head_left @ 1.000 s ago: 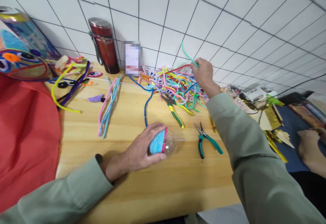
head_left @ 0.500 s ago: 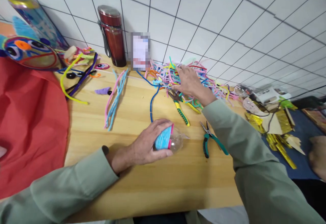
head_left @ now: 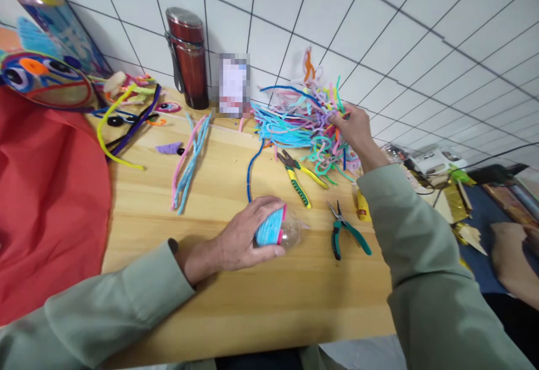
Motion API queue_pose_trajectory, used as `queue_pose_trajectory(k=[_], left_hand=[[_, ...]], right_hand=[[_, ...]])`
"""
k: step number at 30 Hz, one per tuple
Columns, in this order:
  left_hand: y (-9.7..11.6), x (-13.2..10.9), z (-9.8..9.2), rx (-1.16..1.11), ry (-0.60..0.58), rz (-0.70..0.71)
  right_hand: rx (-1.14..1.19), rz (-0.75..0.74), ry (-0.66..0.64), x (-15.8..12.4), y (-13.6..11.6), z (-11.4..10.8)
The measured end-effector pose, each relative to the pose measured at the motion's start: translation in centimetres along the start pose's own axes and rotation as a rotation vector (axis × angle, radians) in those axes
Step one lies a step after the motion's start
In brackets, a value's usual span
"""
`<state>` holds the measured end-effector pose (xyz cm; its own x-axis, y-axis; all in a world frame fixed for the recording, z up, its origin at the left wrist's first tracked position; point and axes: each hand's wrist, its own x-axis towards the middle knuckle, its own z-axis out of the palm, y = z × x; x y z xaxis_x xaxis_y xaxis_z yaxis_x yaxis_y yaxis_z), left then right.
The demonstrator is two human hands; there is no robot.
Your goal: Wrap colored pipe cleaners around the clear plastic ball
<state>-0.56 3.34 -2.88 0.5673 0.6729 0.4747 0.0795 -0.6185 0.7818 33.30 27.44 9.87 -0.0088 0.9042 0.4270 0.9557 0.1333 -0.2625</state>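
My left hand (head_left: 248, 235) is wrapped round a clear plastic bottle piece (head_left: 291, 231), which lies on its side on the table. Light-blue pipe cleaners cover part of it, edged in pink. A dark-blue pipe cleaner (head_left: 249, 174) runs from near the bottle back to the pile. At the wall my right hand (head_left: 356, 131) grips a tangled bunch of coloured pipe cleaners (head_left: 326, 114), lifted partly off the heap. Beneath it a bundle of light-blue pipe cleaners (head_left: 286, 126) shows. Yellow-green pliers (head_left: 300, 178) and teal-handled pliers (head_left: 346, 229) lie open in front.
A red thermos (head_left: 187, 58) and a blurred phone-like panel (head_left: 233, 86) stand by the tiled wall. Left are a tall can (head_left: 54, 22), a red cloth (head_left: 54, 207) and loose pipe cleaners (head_left: 191, 162). Gold scraps (head_left: 458, 201) and another person's arm (head_left: 516, 260) are at right.
My right hand has moved right and closed on a bunch of pipe cleaners, pulling it up and baring light-blue ones. A yellow tube now shows by the right sleeve. My left hand stays on the bottle.
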Motion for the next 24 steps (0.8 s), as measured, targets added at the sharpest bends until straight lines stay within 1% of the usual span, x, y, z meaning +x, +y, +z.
queue_pose_trajectory(k=[3, 7, 11, 13, 15, 16, 19, 20, 21, 24], left_hand=[[0.1, 0.1, -0.1, 0.014, -0.007, 0.010], [0.2, 0.2, -0.2, 0.027, 0.008, 0.029], [0.3, 0.2, -0.1, 0.019, 0.010, 0.029], [0.3, 0.2, -0.1, 0.015, 0.011, 0.022], [0.4, 0.2, -0.2, 0.014, 0.011, 0.020], [0.5, 0.2, -0.2, 0.015, 0.007, 0.017], [0.6, 0.1, -0.4, 0.019, -0.019, -0.021], [0.6, 0.1, -0.4, 0.017, -0.024, -0.035], [0.6, 0.1, -0.3, 0.014, -0.023, -0.039], [0.5, 0.2, -0.2, 0.001, -0.001, -0.012]], right_hand=[[0.026, 0.040, 0.011, -0.2, 0.7, -0.8], [-0.001, 0.099, 0.017, -0.4, 1.1, -1.2], [-0.111, 0.145, 0.027, -0.4, 1.2, -0.7], [-0.163, 0.117, -0.008, -0.6, 0.9, -0.2], [-0.191, 0.050, -0.036, -1.2, -0.1, 0.2], [-0.196, 0.006, -0.029, -1.6, -0.8, 0.3], [-0.196, -0.144, 0.049, -3.2, -3.6, 0.6], [-0.194, -0.191, 0.049, -3.7, -4.7, 0.8], [-0.189, -0.233, 0.025, -4.2, -5.8, 1.0], [-0.149, -0.365, -0.166, -5.2, -8.8, 2.5]])
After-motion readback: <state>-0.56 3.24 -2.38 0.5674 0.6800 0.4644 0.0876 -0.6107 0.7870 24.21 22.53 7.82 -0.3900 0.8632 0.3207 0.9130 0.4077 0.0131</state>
